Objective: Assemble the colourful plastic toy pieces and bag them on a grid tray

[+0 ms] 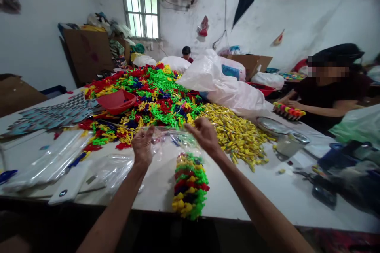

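Observation:
A clear plastic bag (171, 137) is stretched between my two hands above the table. My left hand (143, 145) pinches its left side, thumb against fingers. On the other side my right hand (205, 133) has its fingers closed on the bag's right part. Just below, near the table's front edge, lies a long bundle of small plastic figures (190, 187) in green, yellow, red and dark blue rows. Whether the bag reaches around this bundle I cannot tell. Behind my hands rises a large heap of similar loose figures (166, 75).
Yellow small pieces (237, 134) are piled to the right. A red scoop (117, 101) rests on the heap. Flat clear bags (53, 162) and printed cards (59, 112) lie left. At right are a tin (292, 144), scissors (308, 176) and a co-worker (332, 87) holding colourful pieces.

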`<state>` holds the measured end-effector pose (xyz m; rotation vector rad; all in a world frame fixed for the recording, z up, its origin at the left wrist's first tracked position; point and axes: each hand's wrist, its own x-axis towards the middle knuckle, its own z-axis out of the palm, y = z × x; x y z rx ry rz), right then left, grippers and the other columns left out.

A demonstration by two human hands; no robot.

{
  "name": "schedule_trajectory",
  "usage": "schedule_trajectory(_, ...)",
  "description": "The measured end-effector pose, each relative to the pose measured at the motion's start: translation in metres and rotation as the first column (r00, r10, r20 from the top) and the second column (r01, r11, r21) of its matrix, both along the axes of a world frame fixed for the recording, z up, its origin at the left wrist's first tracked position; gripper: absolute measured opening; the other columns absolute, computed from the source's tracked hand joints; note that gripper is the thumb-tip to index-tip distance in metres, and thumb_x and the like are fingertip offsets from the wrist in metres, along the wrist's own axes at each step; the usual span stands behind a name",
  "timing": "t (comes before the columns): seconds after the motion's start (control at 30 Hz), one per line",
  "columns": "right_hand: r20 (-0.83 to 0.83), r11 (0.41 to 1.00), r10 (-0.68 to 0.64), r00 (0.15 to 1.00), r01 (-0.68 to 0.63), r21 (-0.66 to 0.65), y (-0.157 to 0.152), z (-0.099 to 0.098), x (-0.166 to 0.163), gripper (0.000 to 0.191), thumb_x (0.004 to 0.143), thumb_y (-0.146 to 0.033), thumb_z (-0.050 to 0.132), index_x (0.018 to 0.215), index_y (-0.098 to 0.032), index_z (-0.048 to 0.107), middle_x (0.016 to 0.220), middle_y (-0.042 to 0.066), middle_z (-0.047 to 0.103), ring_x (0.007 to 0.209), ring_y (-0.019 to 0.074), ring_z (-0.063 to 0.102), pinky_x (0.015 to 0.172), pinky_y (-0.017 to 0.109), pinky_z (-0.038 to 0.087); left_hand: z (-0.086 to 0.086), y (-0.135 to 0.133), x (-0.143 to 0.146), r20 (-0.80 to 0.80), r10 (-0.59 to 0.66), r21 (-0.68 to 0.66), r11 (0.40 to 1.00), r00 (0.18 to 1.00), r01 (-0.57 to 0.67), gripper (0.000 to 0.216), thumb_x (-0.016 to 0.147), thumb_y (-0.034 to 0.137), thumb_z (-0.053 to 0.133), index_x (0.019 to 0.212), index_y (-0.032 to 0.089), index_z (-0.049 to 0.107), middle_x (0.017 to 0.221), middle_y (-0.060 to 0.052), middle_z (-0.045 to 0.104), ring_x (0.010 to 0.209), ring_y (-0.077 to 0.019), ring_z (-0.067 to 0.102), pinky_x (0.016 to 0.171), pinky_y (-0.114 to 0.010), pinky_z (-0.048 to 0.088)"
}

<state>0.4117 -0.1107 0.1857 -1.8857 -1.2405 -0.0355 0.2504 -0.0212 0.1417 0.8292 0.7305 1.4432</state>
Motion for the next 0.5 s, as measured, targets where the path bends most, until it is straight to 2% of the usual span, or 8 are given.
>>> schedule_trajectory(0.03,-0.047,0.98,0.178,0.983,-0.182,-0.087,0.002,0.002,-0.019,0.043,0.072,-0.059,0.056,0.071,-0.016,0.056,0.063,0.001,0.054,0.058,0.013,0.049,0.05,0.023,0.036,0.006,-0.004,0.007,0.021,-0.029,0.032,0.999,0.999,0.028,0.054,0.05,0.047,0.078,0.05,0.018,0.033,0.041,0.011,0.034,0.037,-0.0018,0.031,0.039,-0.018,0.028)
schedule_trajectory(0.1,-0.171,0.871,0.422,0.89,-0.45,-0.198,0.006,0.007,-0.044,0.042,0.075,-0.057,0.055,0.068,-0.016,0.054,0.057,-0.002,0.051,0.051,0.0106,0.048,0.046,0.021,0.033,0.017,-0.01,0.015,0.032,-0.155,0.094,0.984,0.987,0.151,0.051,0.054,0.049,0.075,0.053,0.018,0.035,0.044,0.01,0.038,0.039,-0.0029,0.034,0.04,-0.018,0.029)
schedule_trajectory(0.17,-0.193,0.787,0.52,0.832,-0.555,-0.271,0.01,0.014,-0.046,0.036,0.079,-0.05,0.054,0.069,-0.016,0.054,0.055,-0.003,0.051,0.05,0.0096,0.048,0.046,0.02,0.033,0.026,-0.012,0.015,-0.007,-0.274,0.169,0.947,0.962,0.272,0.049,0.056,0.048,0.074,0.053,0.018,0.035,0.047,0.008,0.04,0.042,-0.0044,0.039,0.043,-0.019,0.031)
schedule_trajectory(0.23,-0.048,0.83,0.457,0.888,-0.446,-0.334,0.011,0.021,-0.03,0.027,0.084,-0.039,0.051,0.073,-0.015,0.056,0.06,-0.001,0.055,0.054,0.0105,0.051,0.049,0.02,0.032,0.029,-0.011,0.01,-0.118,-0.31,0.254,0.909,0.943,0.33,0.049,0.057,0.043,0.075,0.052,0.018,0.033,0.048,0.008,0.04,0.045,-0.0059,0.043,0.047,-0.02,0.035)
schedule_trajectory(0.33,0.297,0.954,0.11,0.948,-0.018,-0.298,0.009,0.026,0.004,0.02,0.088,-0.018,0.039,0.088,-0.013,0.058,0.081,0.007,0.061,0.067,0.0142,0.054,0.054,0.022,0.03,0.023,-0.007,0.001,-0.439,-0.241,0.381,0.822,0.865,0.423,0.041,0.061,0.029,0.071,0.051,0.019,0.034,0.049,0.007,0.039,0.047,-0.0078,0.044,0.051,-0.021,0.036)
schedule_trajectory(0.43,0.502,0.921,-0.2,0.841,0.336,-0.196,0.004,0.015,0.03,0.027,0.085,-0.007,0.033,0.098,-0.013,0.057,0.098,0.013,0.059,0.076,0.017,0.055,0.057,0.025,0.029,0.006,0.002,-0.001,-0.687,0.067,0.456,0.815,0.723,0.358,0.015,0.065,0.016,0.061,0.058,0.018,0.047,0.057,0.003,0.048,0.059,-0.0121,0.049,0.058,-0.024,0.037)
schedule_trajectory(0.47,0.484,0.905,-0.259,0.836,0.385,-0.181,0.002,0.007,0.035,0.026,0.084,-0.006,0.035,0.095,-0.014,0.057,0.098,0.013,0.059,0.076,0.0172,0.055,0.057,0.025,0.029,-0.001,0.007,0.0,-0.705,0.145,0.456,0.842,0.694,0.287,0.009,0.065,0.014,0.058,0.062,0.019,0.051,0.062,0.001,0.052,0.065,-0.0138,0.051,0.061,-0.024,0.037)
schedule_trajectory(0.5,0.368,0.907,-0.301,0.88,0.383,-0.175,0.0,-0.002,0.039,0.023,0.082,-0.006,0.038,0.09,-0.014,0.058,0.096,0.012,0.059,0.076,0.017,0.055,0.056,0.025,0.029,-0.009,0.012,0.003,-0.697,0.155,0.408,0.889,0.7,0.21,0.007,0.066,0.015,0.057,0.064,0.019,0.052,0.066,0.0,0.054,0.07,-0.0148,0.052,0.063,-0.024,0.037)
